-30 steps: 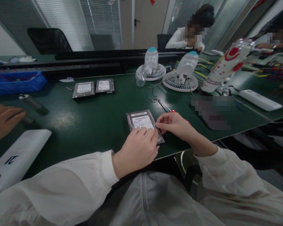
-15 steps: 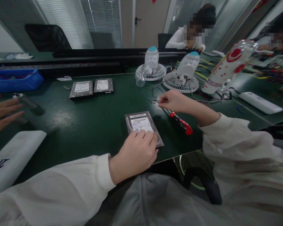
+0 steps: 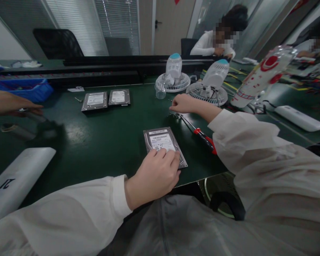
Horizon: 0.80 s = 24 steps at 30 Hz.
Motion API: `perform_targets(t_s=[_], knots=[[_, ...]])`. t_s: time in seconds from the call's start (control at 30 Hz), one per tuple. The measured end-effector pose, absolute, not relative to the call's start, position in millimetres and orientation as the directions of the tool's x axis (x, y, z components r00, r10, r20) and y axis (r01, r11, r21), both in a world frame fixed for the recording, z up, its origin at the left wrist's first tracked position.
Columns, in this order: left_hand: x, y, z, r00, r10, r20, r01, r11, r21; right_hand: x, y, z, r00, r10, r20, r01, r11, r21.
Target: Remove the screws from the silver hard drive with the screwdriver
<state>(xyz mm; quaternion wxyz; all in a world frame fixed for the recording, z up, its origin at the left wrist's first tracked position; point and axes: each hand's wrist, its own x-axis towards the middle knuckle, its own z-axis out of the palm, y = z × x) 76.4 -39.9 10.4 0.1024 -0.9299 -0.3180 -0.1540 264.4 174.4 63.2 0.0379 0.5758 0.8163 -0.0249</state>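
A hard drive [image 3: 161,139] lies flat near the front edge of the green table, label up. My left hand [image 3: 156,174] is closed over its near end, fingers curled on the label and thumb at the side. Farther off, my right hand [image 3: 181,104] is pinched above a small pile of screws [image 3: 176,114]; whatever its fingertips hold is too small to make out. Just below that hand, a red-and-black screwdriver [image 3: 201,137] lies on the table, its shaft pointing at the pile and its handle end partly behind my sleeve.
Two more hard drives [image 3: 106,99] lie at the back, near a clear cup [image 3: 160,90] and white fans [image 3: 174,76]. A white case marked 21 [image 3: 21,181] is at left. Another person's hand [image 3: 13,104] reaches toward metal cylinders [image 3: 17,131] there. A blue bin [image 3: 32,90] sits behind.
My right hand has moved left and farther away over the screws. My left hand stays on the hard drive. The other person's hand at left has come further in over the cylinders.
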Motion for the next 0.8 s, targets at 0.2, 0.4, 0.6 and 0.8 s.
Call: perform_targets(t_s=[0.2,0.4,0.6,0.8], knots=[[76.4,-39.3,10.5,0.747,0.570,0.342,0.628,-0.774,-0.081,254.1,187.0,55.5,-0.304,0.939,-0.163,0.945,0.319,0.077],[76.7,-39.4,9.1,0.750,0.555,0.360,0.620,-0.779,-0.092,252.1,184.5,56.7,-0.277,0.944,-0.181,0.949,0.298,0.101],[76.2,-39.7,9.7,0.750,0.552,0.365,0.621,-0.778,-0.097,251.5,177.0,59.1,-0.284,0.941,-0.186,0.949,0.303,0.084],[76.3,-39.5,10.5,0.750,0.559,0.353,0.623,-0.777,-0.092,252.7,170.8,59.2,-0.318,0.933,-0.169,0.941,0.332,0.063]])
